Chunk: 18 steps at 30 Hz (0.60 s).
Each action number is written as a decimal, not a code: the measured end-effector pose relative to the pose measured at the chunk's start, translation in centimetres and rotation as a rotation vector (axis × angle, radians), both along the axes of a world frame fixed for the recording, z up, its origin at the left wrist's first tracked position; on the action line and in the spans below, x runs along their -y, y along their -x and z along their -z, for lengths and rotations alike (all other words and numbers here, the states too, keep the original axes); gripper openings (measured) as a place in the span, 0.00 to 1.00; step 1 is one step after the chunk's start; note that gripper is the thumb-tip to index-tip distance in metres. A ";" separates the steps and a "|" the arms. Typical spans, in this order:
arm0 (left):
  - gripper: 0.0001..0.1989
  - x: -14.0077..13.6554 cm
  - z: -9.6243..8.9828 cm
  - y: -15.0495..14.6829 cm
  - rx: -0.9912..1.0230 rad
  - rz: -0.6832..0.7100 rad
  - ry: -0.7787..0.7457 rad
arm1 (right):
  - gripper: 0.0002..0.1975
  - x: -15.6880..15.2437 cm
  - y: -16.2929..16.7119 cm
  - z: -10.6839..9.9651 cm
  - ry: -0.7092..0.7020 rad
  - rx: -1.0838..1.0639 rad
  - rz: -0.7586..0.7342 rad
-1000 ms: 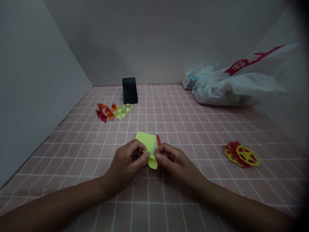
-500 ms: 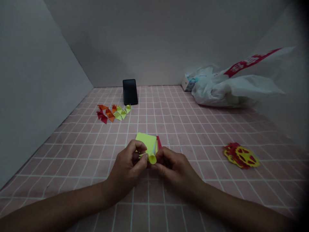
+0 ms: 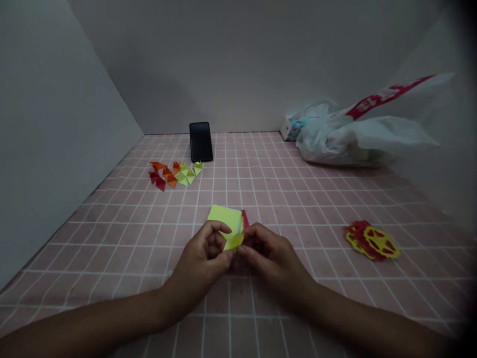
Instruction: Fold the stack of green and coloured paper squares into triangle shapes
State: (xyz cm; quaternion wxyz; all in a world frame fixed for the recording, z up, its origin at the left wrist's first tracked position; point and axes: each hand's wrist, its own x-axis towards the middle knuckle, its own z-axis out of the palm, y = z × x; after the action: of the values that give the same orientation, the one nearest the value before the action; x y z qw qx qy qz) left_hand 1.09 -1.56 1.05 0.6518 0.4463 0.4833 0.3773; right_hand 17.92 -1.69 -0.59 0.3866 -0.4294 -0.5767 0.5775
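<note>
A small piece of yellow-green paper [image 3: 234,242] is held between both hands, just above the table. My left hand [image 3: 206,253] pinches its left side between thumb and fingers. From the other side, my right hand [image 3: 264,251] grips the right edge with thumb and forefinger. Behind the hands lies a pad of yellow-green paper [image 3: 225,215], with a strip of red paper [image 3: 245,219] showing along its right side. The fingers cover the pad's near part and some of the held paper.
Several small folded paper pieces [image 3: 169,176] in red, orange and yellow lie at the back left, near a propped black phone [image 3: 201,141]. Red and yellow paper cut-outs [image 3: 376,241] are stacked at right. A white plastic bag [image 3: 339,141] and a box [image 3: 290,128] stand at the back right.
The small yellow-green paper has gone from a rolled, curled shape to a flatter, tilted one between my fingers. Both hands have shifted only slightly.
</note>
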 end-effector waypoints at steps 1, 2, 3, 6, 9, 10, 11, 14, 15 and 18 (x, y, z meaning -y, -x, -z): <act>0.15 0.0 0.0 0.0 0.007 0.013 0.017 | 0.01 0.0 0.0 0.1 0.017 -0.027 -0.005; 0.15 0.0 -0.1 -0.1 0.016 0.028 0.036 | 0.01 0.0 0.1 0.2 0.036 -0.053 -0.009; 0.15 0.0 -0.1 -0.1 0.026 0.042 0.054 | 0.01 0.0 0.1 0.3 0.058 -0.080 -0.011; 0.14 0.0 0.1 0.0 0.058 0.081 0.083 | 0.02 -0.1 0.2 0.5 0.118 -0.136 -0.003; 0.13 -0.1 0.3 0.0 0.064 0.096 0.091 | 0.04 -0.2 0.2 0.5 0.131 -0.150 0.012; 0.12 -0.1 0.4 0.0 0.063 0.098 0.094 | 0.04 -0.2 0.2 0.5 0.132 -0.154 0.014; 0.12 -0.1 0.4 0.0 0.063 0.101 0.096 | 0.04 -0.2 0.2 0.5 0.134 -0.162 0.015; 0.11 0.0 0.3 0.0 0.064 0.114 0.104 | 0.05 -0.3 0.3 0.6 0.163 -0.191 0.012; 0.11 0.0 0.3 0.0 0.064 0.115 0.106 | 0.05 -0.3 0.3 0.6 0.177 -0.200 0.012; 0.11 0.0 0.3 -0.1 0.058 0.113 0.117 | 0.06 -0.3 0.4 0.5 0.211 -0.223 0.013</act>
State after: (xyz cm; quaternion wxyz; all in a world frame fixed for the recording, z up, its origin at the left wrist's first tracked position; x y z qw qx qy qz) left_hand 1.15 -1.60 0.79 0.7107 0.4228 0.4597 0.3239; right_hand 17.55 -1.43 -1.13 0.4045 -0.4046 -0.4638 0.6764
